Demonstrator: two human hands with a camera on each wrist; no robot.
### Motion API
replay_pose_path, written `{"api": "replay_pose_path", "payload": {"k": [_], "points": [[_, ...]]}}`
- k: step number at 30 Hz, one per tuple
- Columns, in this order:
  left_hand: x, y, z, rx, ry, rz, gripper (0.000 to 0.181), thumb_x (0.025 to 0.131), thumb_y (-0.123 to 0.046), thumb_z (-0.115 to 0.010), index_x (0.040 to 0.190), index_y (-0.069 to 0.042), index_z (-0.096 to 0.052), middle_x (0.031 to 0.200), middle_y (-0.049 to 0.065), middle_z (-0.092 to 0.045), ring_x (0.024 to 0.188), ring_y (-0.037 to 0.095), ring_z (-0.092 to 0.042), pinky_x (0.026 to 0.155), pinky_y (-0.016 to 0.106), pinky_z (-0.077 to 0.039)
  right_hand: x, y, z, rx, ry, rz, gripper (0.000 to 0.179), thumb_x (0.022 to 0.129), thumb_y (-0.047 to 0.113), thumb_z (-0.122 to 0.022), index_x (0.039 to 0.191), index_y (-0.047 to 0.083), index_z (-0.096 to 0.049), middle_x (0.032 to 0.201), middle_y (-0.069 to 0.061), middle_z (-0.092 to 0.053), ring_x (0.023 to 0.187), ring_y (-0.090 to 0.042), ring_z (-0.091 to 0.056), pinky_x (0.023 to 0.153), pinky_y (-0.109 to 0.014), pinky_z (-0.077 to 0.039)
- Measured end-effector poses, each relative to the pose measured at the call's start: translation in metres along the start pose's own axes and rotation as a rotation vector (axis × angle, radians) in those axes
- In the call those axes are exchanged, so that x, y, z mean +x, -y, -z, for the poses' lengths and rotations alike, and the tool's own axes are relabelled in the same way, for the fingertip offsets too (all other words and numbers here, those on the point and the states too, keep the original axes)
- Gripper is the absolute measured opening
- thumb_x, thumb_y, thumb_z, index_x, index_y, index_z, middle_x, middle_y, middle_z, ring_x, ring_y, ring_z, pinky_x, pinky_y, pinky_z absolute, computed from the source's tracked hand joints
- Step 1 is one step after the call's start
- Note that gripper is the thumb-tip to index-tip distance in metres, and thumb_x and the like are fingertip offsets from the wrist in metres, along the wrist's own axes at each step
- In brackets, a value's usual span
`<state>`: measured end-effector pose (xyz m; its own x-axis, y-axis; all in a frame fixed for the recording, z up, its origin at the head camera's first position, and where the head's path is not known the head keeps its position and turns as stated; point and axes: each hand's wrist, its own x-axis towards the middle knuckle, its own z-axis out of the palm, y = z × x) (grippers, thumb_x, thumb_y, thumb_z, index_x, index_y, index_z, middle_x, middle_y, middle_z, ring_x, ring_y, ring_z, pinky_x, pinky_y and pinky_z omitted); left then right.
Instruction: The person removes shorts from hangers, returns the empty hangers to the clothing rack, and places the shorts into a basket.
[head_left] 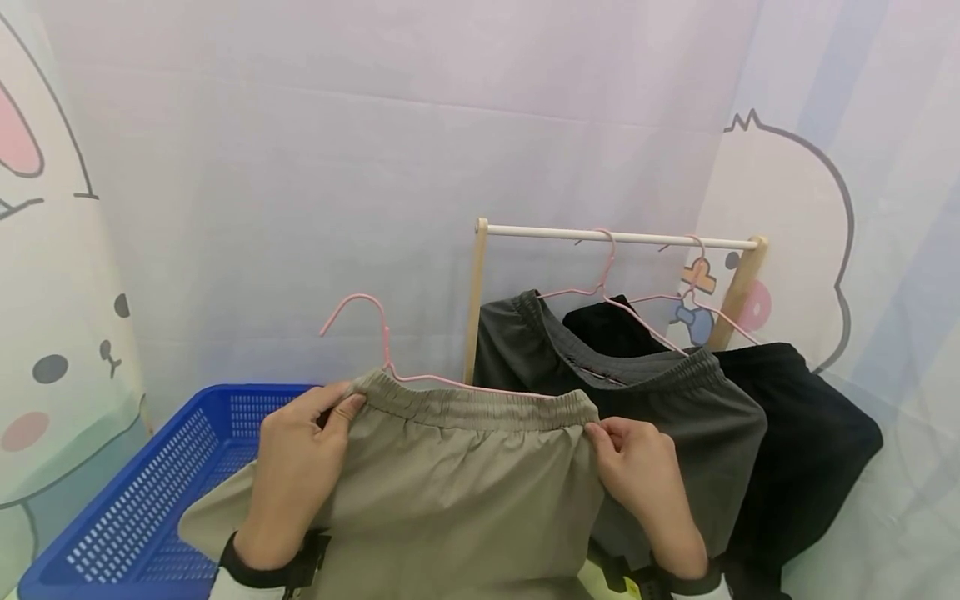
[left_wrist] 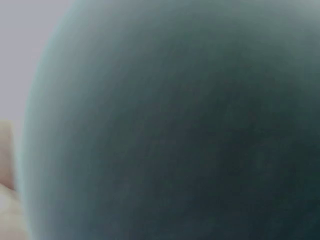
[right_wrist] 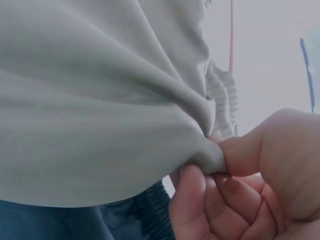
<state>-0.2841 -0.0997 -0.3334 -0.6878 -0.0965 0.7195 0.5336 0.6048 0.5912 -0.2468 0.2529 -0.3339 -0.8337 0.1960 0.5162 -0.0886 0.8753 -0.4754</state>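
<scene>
Khaki pants [head_left: 465,492] with a gathered elastic waistband are held up in front of the body. My left hand [head_left: 300,458] pinches the left end of the waistband between thumb and fingers. At the other end, my right hand [head_left: 645,471] pinches the cloth just under the band; the right wrist view shows the fold between its thumb and curled fingers. A pink hanger [head_left: 386,333] rises from the waist opening, its hook pointing left and free of the rail. The lower part of the hanger is hidden inside the pants. A dark blurred surface fills most of the left wrist view.
A small rack with a white rail [head_left: 540,233] stands behind, to the right. Dark grey pants [head_left: 682,425] and black pants [head_left: 810,433] hang there on pink hangers. A blue perforated basket [head_left: 135,508] sits at the left. Printed curtains [head_left: 300,167] surround the space.
</scene>
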Motion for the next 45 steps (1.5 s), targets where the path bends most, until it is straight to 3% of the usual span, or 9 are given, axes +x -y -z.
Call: {"api": "replay_pose_path", "payload": {"k": [9, 13, 20, 25, 28, 31, 35, 39, 45], "points": [[-0.001, -0.002, 0.001, 0.018, 0.019, 0.012, 0.014, 0.099, -0.017, -0.072, 0.109, -0.014, -0.081, 0.073, 0.0, -0.06, 0.058, 0.014, -0.045, 0.053, 0.027, -0.037, -0.005, 0.008, -0.007, -0.005, -0.09, -0.049, 0.023, 0.097, 0.019, -0.067, 0.08, 0.013, -0.08, 0.059, 0.009, -0.065, 0.055, -0.012, -0.058, 0.056, -0.034, -0.047], [-0.001, -0.003, 0.001, 0.027, 0.022, 0.016, 0.015, 0.099, -0.018, -0.072, 0.111, -0.014, -0.081, 0.074, 0.001, -0.061, 0.058, 0.014, -0.045, 0.052, 0.027, -0.037, -0.008, 0.01, -0.014, -0.021, -0.191, -0.011, 0.03, 0.093, 0.014, -0.066, 0.065, 0.016, -0.074, 0.052, 0.01, -0.058, 0.048, -0.012, -0.052, 0.052, -0.036, -0.045], [-0.001, -0.003, 0.001, 0.025, 0.026, 0.019, 0.015, 0.1, -0.018, -0.071, 0.111, -0.015, -0.081, 0.074, 0.0, -0.061, 0.058, 0.014, -0.045, 0.052, 0.027, -0.037, -0.01, 0.015, -0.023, -0.096, -0.374, 0.06, 0.046, 0.085, 0.007, -0.061, 0.046, 0.021, -0.041, 0.044, 0.012, -0.032, 0.041, -0.014, -0.033, 0.045, -0.035, -0.032], [0.0, 0.0, 0.005, 0.031, 0.044, -0.007, 0.016, 0.1, -0.018, -0.071, 0.111, -0.012, -0.081, 0.074, 0.0, -0.062, 0.059, 0.013, -0.045, 0.054, 0.027, -0.037, -0.003, 0.004, -0.012, -0.02, -0.142, 0.013, 0.033, 0.095, 0.016, -0.066, 0.063, 0.018, -0.069, 0.05, 0.011, -0.05, 0.047, -0.011, -0.046, 0.05, -0.032, -0.039], [0.001, 0.002, 0.007, 0.031, 0.072, -0.021, 0.015, 0.1, -0.018, -0.071, 0.111, -0.013, -0.081, 0.073, -0.001, -0.061, 0.058, 0.012, -0.045, 0.053, 0.027, -0.037, 0.001, -0.008, 0.0, 0.014, 0.046, -0.03, 0.02, 0.1, 0.028, -0.069, 0.09, 0.017, -0.081, 0.069, 0.007, -0.068, 0.062, -0.011, -0.061, 0.059, -0.033, -0.049], [0.002, 0.003, 0.006, 0.019, 0.095, -0.04, 0.014, 0.099, -0.019, -0.073, 0.109, -0.014, -0.081, 0.072, -0.003, -0.06, 0.058, 0.011, -0.045, 0.053, 0.026, -0.037, 0.004, -0.018, 0.009, 0.033, 0.148, -0.043, 0.032, 0.101, 0.043, -0.067, 0.114, 0.016, -0.079, 0.094, 0.001, -0.078, 0.084, -0.016, -0.072, 0.071, -0.036, -0.057], [0.002, 0.004, 0.006, 0.014, 0.109, -0.076, 0.011, 0.096, -0.017, -0.075, 0.106, -0.014, -0.081, 0.071, -0.005, -0.058, 0.058, 0.01, -0.045, 0.053, 0.026, -0.038, 0.005, -0.028, 0.014, 0.075, 0.17, 0.023, 0.051, 0.098, 0.05, -0.069, 0.138, 0.016, -0.065, 0.121, -0.005, -0.075, 0.101, -0.02, -0.075, 0.078, -0.038, -0.06], [0.001, 0.004, 0.006, 0.019, 0.121, -0.105, 0.009, 0.095, -0.015, -0.076, 0.104, -0.015, -0.081, 0.073, -0.007, -0.06, 0.06, 0.009, -0.046, 0.055, 0.026, -0.039, 0.005, -0.033, 0.01, 0.14, 0.124, 0.19, 0.055, 0.095, 0.027, -0.078, 0.146, 0.019, -0.058, 0.134, -0.009, -0.069, 0.104, -0.022, -0.074, 0.077, -0.032, -0.061], [0.001, 0.006, 0.007, 0.003, 0.131, -0.144, 0.007, 0.095, -0.015, -0.076, 0.099, -0.02, -0.08, 0.073, -0.009, -0.06, 0.061, 0.007, -0.047, 0.056, 0.025, -0.04, 0.008, -0.032, 0.003, 0.18, 0.096, 0.332, 0.052, 0.088, 0.008, -0.083, 0.137, 0.022, -0.068, 0.114, -0.005, -0.075, 0.094, -0.016, -0.074, 0.071, -0.026, -0.06]]}}
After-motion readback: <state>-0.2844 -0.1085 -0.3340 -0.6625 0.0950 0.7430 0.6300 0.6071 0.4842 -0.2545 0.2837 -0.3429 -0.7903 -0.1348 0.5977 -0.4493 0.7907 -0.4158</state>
